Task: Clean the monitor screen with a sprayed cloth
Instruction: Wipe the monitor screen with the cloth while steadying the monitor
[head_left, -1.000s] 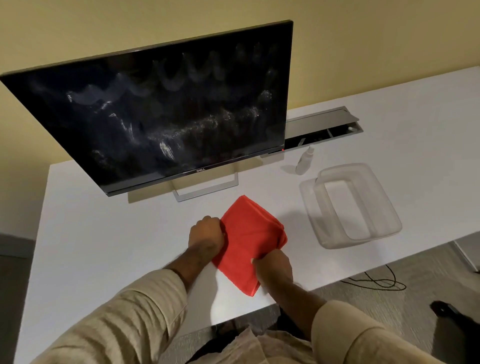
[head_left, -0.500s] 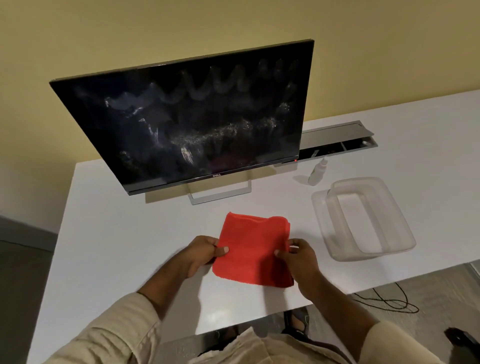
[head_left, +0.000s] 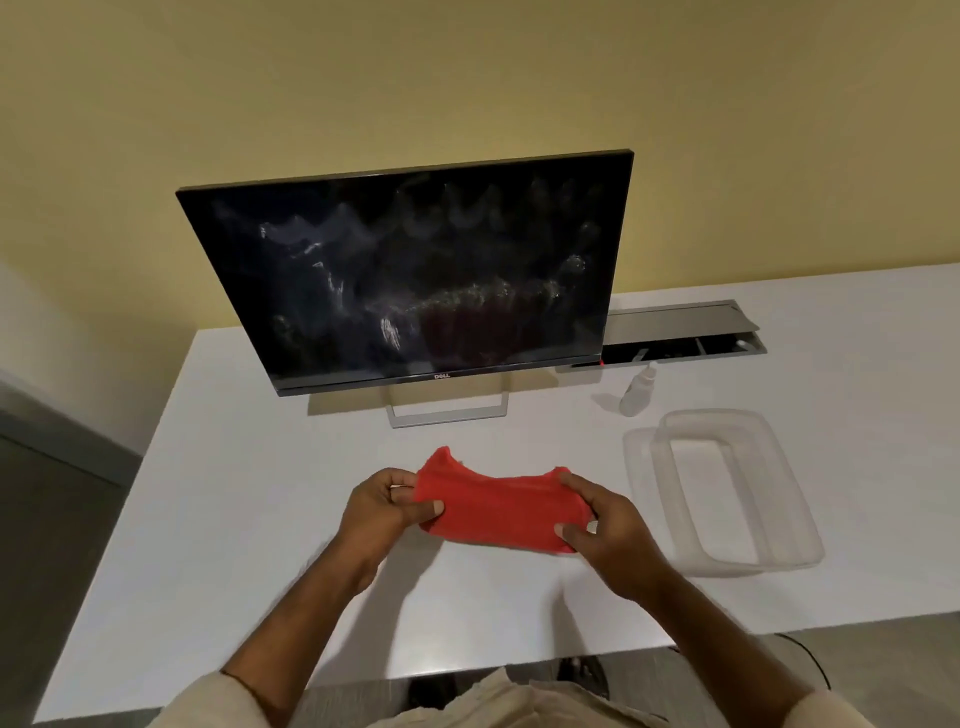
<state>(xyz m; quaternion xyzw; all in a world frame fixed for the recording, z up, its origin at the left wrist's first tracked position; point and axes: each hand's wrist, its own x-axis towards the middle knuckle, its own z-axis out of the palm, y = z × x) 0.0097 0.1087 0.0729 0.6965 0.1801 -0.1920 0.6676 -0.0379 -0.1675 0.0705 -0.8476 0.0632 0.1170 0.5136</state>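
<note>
Cloth: the red cloth (head_left: 497, 512) is now lifted off the desk (head_left: 249, 499) and held between both hands in front of the person; half a second ago it lay flat and folded on the desk with the fingers only at its side edges; now it sags in the middle and its far corners stick up.

Left hand: the left hand (head_left: 382, 506) grips the cloth's left end, thumb on top and fingers curled under.

Right hand: the right hand (head_left: 605, 525) grips the right end the same way, thumb over the near edge; so both hands are closed on the cloth, neither free.

Monitor: the Dell monitor (head_left: 410, 275) stands upright on its stand at the back of the desk, well apart from the cloth; its dark screen is covered in pale smears and wavy streaks, so by my judgement no effective wiping is done yet.

Spray bottle: the small white spray bottle (head_left: 638, 392) stands untouched right of the monitor, just behind the clear plastic container (head_left: 727, 486).

Meaning for the task: the folding looks finished and the cloth is picked up; whether it is already damp I cannot tell; if not, one hand must let go to reach the bottle before the screen is wiped.
</note>
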